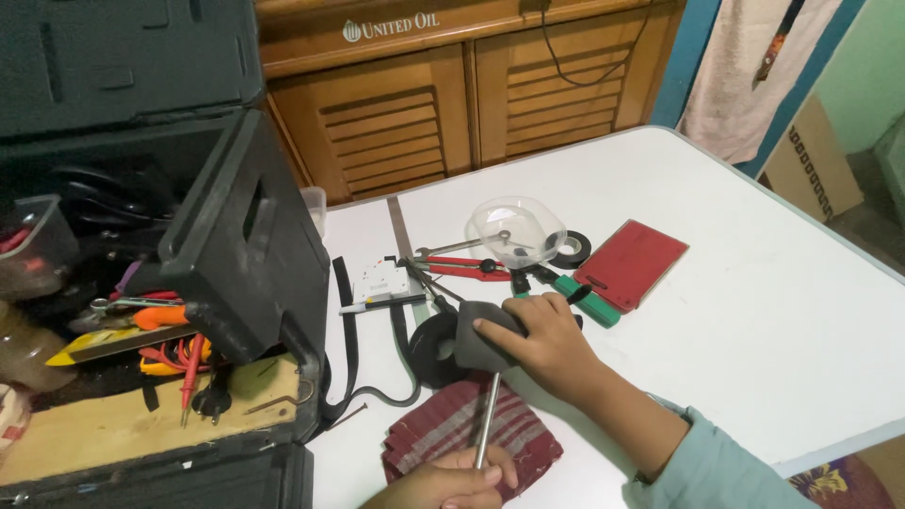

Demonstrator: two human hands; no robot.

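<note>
My left hand (pixel 451 479) is closed around the lower end of a thin metal rod (pixel 485 419) at the bottom of the view. The rod rises to a dark grey foam block (pixel 476 341), which my right hand (pixel 545 347) grips from the right. A dark red striped cloth (pixel 523 435) lies under the rod on the white table (pixel 754 311). A black round roll (pixel 429 351) sits right behind the block, touching it.
An open black toolbox (pixel 236 236) full of tools fills the left. Behind my hands lie red-handled pliers (pixel 462 268), a green-handled tool (pixel 586 300), a clear plastic dome (pixel 517 229), a tape roll (pixel 571 250), a red flat case (pixel 633 262), a white card (pixel 382 283) and a black strap (pixel 351 358).
</note>
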